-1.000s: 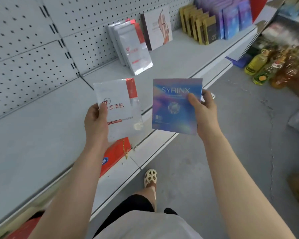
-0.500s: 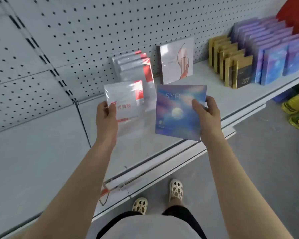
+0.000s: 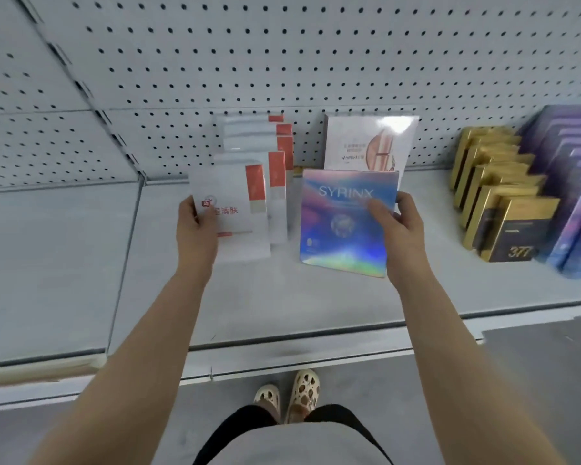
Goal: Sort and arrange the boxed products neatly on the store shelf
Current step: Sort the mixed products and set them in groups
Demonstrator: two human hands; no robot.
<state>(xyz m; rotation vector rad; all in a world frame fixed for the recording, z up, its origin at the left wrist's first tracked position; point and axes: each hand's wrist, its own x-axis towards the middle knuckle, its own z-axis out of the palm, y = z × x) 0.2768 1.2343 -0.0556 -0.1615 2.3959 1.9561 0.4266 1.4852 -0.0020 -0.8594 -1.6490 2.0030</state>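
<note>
Head view: holographic blue SYRINX box (image 3: pixel 344 223) (shiny), right hand (image 3: pixel 399 229).

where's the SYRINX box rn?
Head view, centre-right: the SYRINX box is held by the right hand over the shelf, just before the pink MARUBI box.

"SYRINX" iridescent box (image 3: pixel 344 223), "377" (gold-black) box (image 3: pixel 517 239)

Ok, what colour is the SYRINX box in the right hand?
Iridescent blue-purple with a rainbow sheen along the bottom, on the SYRINX box; head view.
</note>
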